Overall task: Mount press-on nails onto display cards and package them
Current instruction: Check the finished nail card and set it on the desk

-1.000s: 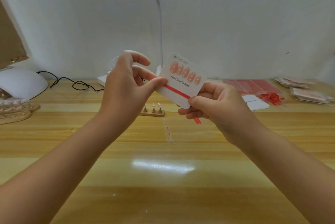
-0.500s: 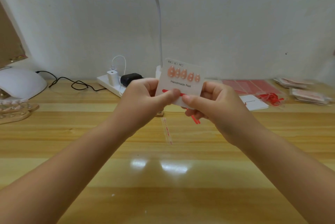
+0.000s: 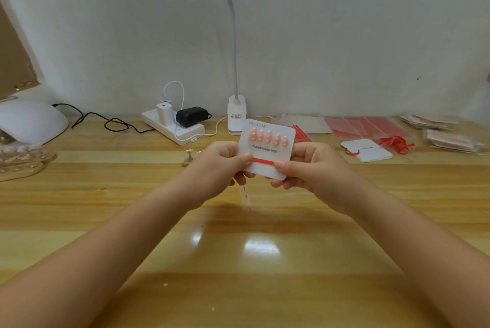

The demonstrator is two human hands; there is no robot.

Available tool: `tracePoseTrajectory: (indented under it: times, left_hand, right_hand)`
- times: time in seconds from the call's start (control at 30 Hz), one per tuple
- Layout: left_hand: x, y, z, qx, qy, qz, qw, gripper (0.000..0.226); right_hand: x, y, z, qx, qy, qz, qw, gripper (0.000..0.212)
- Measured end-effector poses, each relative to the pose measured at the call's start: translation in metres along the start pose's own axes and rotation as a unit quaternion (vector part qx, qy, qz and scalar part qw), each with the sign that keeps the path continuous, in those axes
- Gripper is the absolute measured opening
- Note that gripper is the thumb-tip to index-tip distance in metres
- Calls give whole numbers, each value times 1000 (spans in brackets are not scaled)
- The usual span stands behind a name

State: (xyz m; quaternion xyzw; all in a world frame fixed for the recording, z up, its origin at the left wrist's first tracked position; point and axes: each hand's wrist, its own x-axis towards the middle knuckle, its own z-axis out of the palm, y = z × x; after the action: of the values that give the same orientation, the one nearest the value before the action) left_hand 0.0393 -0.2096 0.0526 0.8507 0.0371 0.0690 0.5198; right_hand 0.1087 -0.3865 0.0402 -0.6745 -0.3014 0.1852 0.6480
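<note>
Holding the display card upright above the bench's middle, you pinch it with both hands: left hand and right hand fingers curl behind, thumbs pressing the red strip flat, probably so the five nails face you for checking.

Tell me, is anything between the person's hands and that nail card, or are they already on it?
Nothing visible is in the way. The left hand and right hand both grip the nail card directly, thumbs pressing on the red strip across its lower front, fingers curled behind it.
</note>
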Motion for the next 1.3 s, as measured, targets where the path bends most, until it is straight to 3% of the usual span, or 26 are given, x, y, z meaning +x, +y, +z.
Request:
tracePoseTrajectory:
  times: [0.2, 0.37, 0.5, 0.63, 0.8, 1.0, 1.3]
  left_hand:
    - [1, -5, -3, -84, -45, -57, 994, 21]
    - [2, -8, -5, -125, -66, -71, 988, 21]
    - [2, -8, 5, -62, -12, -47, 997, 17]
    - [-1, -7, 19, -53, 63, -2, 997, 16]
    - [-3, -4, 20, -51, 87, 7, 995, 18]
    - [-8, 11, 1, 9, 27, 61, 998, 20]
    - [-18, 35, -27, -34, -97, 103, 989, 29]
  right_hand:
    - [-1, 2, -7, 15, -44, 30, 998, 21]
    - [-1, -1, -7, 15, -36, 45, 998, 22]
    - [1, 2, -2, -5, 11, 66, 998, 19]
    - [0, 4, 6, -47, 42, 32, 997, 16]
    - [-2, -2, 8, -67, 43, 20, 997, 16]
    - [-6, -22, -2, -44, 0, -10, 999, 15]
    - [-12, -44, -15, 43, -65, -20, 997, 23]
